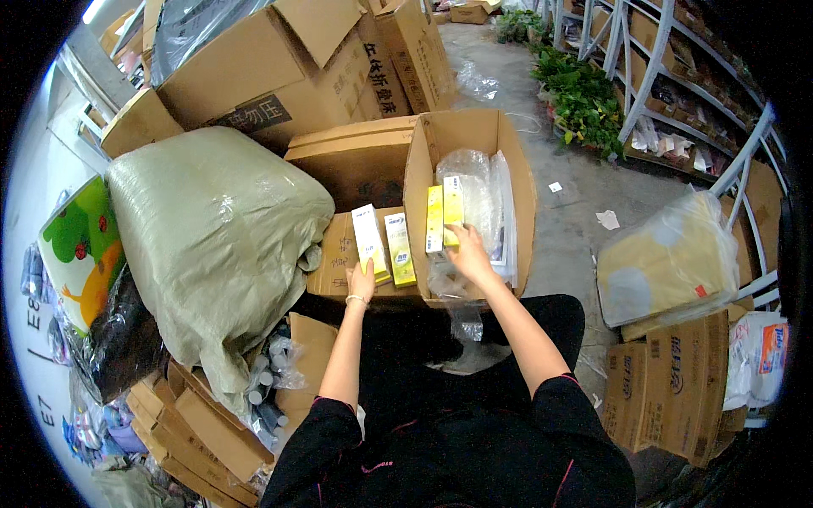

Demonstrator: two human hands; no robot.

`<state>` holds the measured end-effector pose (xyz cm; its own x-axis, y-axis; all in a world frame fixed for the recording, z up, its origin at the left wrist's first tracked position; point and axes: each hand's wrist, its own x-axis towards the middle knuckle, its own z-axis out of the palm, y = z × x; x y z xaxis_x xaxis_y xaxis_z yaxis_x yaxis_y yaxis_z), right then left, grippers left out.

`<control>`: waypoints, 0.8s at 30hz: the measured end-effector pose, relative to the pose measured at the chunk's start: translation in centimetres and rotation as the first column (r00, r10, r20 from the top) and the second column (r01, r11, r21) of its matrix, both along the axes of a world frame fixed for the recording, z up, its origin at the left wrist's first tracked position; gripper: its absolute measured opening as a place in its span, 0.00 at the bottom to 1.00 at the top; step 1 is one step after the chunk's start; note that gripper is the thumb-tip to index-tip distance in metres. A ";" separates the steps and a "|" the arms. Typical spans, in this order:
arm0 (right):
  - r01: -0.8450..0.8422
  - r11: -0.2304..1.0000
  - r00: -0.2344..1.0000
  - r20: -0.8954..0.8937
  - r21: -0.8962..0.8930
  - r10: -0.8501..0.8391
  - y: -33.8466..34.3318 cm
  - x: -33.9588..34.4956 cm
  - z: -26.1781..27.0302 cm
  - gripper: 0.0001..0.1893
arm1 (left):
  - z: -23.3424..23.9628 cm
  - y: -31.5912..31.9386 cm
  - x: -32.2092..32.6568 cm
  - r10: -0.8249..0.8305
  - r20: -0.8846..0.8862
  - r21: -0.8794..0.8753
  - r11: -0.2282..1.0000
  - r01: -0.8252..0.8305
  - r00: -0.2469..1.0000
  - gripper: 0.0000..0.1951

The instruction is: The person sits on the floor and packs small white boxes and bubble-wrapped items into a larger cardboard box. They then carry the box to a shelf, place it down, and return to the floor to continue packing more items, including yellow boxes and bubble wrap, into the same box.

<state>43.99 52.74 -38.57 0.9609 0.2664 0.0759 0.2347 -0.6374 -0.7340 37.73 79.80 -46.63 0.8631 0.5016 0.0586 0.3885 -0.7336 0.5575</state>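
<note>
In the middle, an open cardboard carton (522, 190) holds two slim yellow-and-white boxes, bubble wrap (476, 190) and flat plastic-wrapped material. My right hand (469, 254) reaches into the carton with its fingers on the lower end of the right slim box (453, 200); the left slim box (434, 216) stands beside it. Left of the carton, two more slim boxes lie on a closed cardboard box (333, 254). My left hand (361, 282) grips the lower end of the white-and-yellow one (367, 235). The other slim box (399, 247) lies just to its right, untouched.
A large grey-green woven sack (216, 190) bulges at left, before big cartons (254, 76). Flattened cardboard (203, 432) lies below it. At right are a plastic-wrapped yellow bundle (667, 260), brown cartons (673, 381) and metal shelving (648, 70). Green potted plants (575, 95) line the floor.
</note>
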 end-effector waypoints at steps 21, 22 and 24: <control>0.483 0.556 0.843 -0.531 0.677 -0.085 -2.5 3.4 -5.3 0.30 | 10.7 -12.3 3.3 -0.542 0.373 -0.030 0.804 0.594 0.753 0.40; 0.455 0.467 0.849 -0.528 0.758 0.030 -3.1 2.7 -5.0 0.30 | 9.8 -12.4 3.4 -0.515 0.366 -0.048 0.821 0.569 0.775 0.40; 0.428 0.220 0.873 -0.464 0.876 0.151 -3.9 0.0 -3.8 0.32 | 11.1 -13.7 2.9 -0.412 0.177 -0.261 0.856 0.447 0.894 0.42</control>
<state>44.00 48.82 -42.40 0.9704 0.1306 -0.2030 -0.2403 0.6024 -0.7612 40.62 66.13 -35.49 0.9927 0.0918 0.0780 -0.0052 -0.6140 0.7893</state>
